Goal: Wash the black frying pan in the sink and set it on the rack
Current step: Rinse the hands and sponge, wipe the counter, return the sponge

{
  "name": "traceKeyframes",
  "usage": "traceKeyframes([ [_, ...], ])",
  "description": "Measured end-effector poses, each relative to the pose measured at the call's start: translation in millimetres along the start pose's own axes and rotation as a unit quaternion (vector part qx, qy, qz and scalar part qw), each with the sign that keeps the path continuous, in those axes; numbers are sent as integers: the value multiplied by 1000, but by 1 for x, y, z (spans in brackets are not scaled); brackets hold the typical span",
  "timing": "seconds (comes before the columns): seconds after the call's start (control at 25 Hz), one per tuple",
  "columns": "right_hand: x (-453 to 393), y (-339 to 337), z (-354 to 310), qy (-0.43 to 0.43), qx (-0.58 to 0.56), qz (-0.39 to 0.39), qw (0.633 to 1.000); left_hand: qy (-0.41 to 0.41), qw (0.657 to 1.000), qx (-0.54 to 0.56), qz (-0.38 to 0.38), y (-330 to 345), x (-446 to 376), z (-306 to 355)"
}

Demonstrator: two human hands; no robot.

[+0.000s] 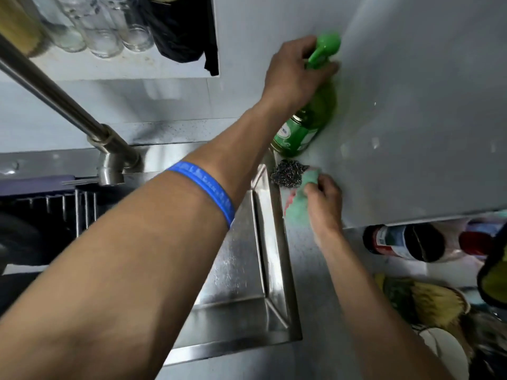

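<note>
Gripping green soap bottle [307,124], label blurred, left hand [290,75]; right hand [323,204] clutches sponge [299,204].

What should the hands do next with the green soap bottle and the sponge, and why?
Probably press the pump: the left hand already grips the green soap bottle at its pump head, and the right hand holds the green sponge just below, beside the steel scrubber. Bring the sponge under the nozzle first.
</note>
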State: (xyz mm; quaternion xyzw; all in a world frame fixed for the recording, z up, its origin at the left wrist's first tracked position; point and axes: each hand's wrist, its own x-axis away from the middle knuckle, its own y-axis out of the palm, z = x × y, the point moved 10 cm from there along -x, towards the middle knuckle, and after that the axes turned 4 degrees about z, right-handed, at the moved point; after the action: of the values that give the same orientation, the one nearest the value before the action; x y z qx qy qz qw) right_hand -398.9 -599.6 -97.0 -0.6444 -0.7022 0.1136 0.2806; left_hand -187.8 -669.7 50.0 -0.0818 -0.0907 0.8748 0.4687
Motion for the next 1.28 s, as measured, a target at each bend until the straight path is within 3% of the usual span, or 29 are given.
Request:
traceKeyframes([
  [0.08,-2,15,-10,-43,92,-72,992,-2,999,25,46,-23,2,-4],
  [0.16,-4,40,-9,-71,294,-163,939,11,996,49,72,-49,5,2],
  [0.24,-2,44,-4,-47,391,-198,897,26,995,68,72,-71,11,11],
  [0.4,30,7,16,-15,395,-174,902,44,993,58,91,-102,16,10],
  [0.52,34,-18,-4,13,213,-78,974,37,991,68,108,-113,16,1],
  [0.6,11,-10,-57,-72,99,2,992,42,990,76,111,-117,16,1],
  [0.68,-16,19,-114,-227,115,60,965,43,989,85,114,-119,14,-1],
  [0.72,-33,49,-125,-278,152,50,947,42,988,87,117,-120,12,-4],
  [0.76,-53,86,-119,-285,212,-8,935,41,988,87,120,-121,11,-7],
  [0.88,-80,156,-51,-249,398,-201,860,37,990,78,113,-121,11,-17],
  [1.04,-109,122,-34,-215,394,-174,877,33,990,81,109,-114,8,-23],
  [1.28,-54,113,-23,-253,439,-190,841,18,989,88,120,-96,3,-26],
])
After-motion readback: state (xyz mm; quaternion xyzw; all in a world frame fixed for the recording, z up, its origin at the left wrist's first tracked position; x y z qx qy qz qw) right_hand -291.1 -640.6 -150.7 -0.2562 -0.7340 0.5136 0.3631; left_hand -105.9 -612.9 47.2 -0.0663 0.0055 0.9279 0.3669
